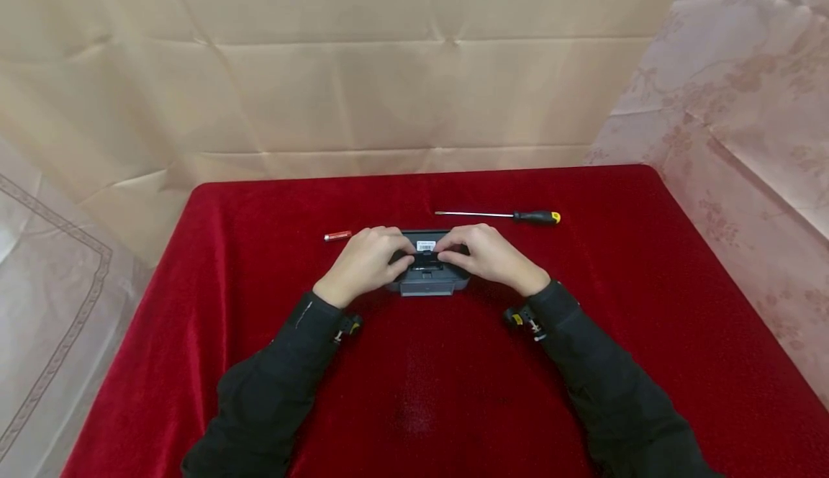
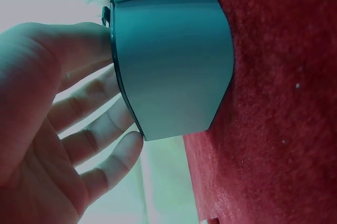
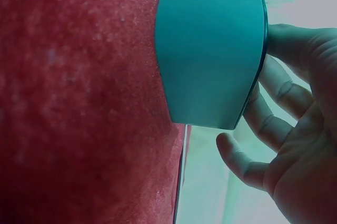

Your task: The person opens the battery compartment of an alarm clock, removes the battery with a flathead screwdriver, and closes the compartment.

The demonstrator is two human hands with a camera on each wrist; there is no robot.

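Note:
A dark grey plastic device (image 1: 427, 282) lies on the red cloth, with a small white label (image 1: 425, 245) on its top. My left hand (image 1: 365, 262) covers its left end and my right hand (image 1: 492, 256) its right end. The fingers curl over the top and the fingertips meet near the label. In the left wrist view the thumb of my left hand (image 2: 63, 129) presses the edge of the device (image 2: 168, 61), with the fingers spread behind it. The right wrist view mirrors this: my right hand (image 3: 284, 129) holds the edge of the device (image 3: 210, 50).
A small red battery (image 1: 337, 235) lies just left of the left hand. A screwdriver (image 1: 512, 215) with a black and yellow handle lies behind the right hand. The table under the red velvet cloth (image 1: 414, 391) is ringed by beige and patterned drapes.

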